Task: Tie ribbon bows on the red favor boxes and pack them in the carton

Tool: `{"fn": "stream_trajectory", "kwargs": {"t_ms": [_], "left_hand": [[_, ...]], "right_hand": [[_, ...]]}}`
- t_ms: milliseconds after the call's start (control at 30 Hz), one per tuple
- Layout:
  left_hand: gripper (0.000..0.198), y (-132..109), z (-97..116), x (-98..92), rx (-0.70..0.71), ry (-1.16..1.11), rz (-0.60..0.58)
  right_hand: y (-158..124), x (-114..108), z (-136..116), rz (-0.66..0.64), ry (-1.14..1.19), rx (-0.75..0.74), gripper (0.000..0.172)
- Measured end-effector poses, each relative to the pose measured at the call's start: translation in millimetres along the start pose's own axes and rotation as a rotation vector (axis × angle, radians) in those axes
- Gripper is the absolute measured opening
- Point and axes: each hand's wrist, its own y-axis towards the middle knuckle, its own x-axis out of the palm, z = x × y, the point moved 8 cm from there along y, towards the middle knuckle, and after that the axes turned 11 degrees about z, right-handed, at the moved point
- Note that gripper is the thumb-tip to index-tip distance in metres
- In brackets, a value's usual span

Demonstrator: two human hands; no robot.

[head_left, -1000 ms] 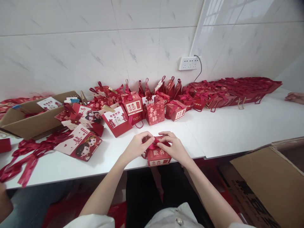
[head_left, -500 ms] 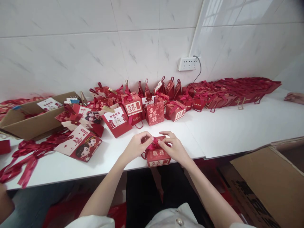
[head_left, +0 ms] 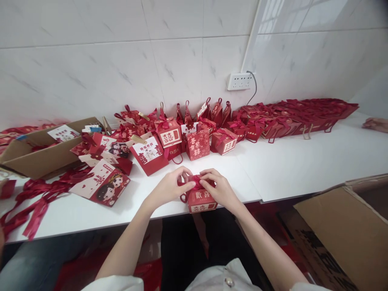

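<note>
A small red gift box (head_left: 202, 200) with gold characters stands at the near edge of the white table (head_left: 303, 165). Both of my hands work on top of it. My left hand (head_left: 169, 188) pinches the red ribbon (head_left: 196, 182) at the box's top from the left. From the right, my right hand (head_left: 218, 188) pinches the same ribbon, fingertips almost meeting the left hand's. The ribbon is mostly hidden under my fingers.
Several finished red boxes (head_left: 198, 143) stand in a cluster behind, along the tiled wall. Flat red bags (head_left: 303, 115) are stacked at the right. A cardboard box (head_left: 39, 153) and loose ribbons (head_left: 33, 198) lie left. Another carton (head_left: 348, 230) sits low right. Another person's hand (head_left: 374, 123) rests far right.
My fingers have shifted on the ribbon and drawn closer together over the box top. The box has stayed in place.
</note>
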Motion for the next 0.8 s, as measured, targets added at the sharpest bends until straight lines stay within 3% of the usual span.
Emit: {"fn": "stream_trajectory", "kwargs": {"t_ms": [300, 467, 600, 800], "left_hand": [[0.023, -15.9, 9.4, -1.9, 0.209, 0.378, -0.197], [0.013, -16.7, 16.5, 0.3, 0.266, 0.463, -0.165], [0.015, -14.3, 31.6, -0.7, 0.390, 0.444, -0.094], [0.019, -0.4, 48.4, 11.5, 0.484, 0.565, -0.217]], "right_hand": [[-0.5, -0.1, -0.5, 0.004, -0.013, 0.016, 0.011], [-1.0, -1.7, -1.4, 0.005, -0.015, 0.016, 0.012], [-1.1, -1.6, -0.7, 0.008, -0.021, 0.006, 0.011], [-0.3, 0.1, -3.9, -0.007, -0.062, -0.054, 0.012]]}}
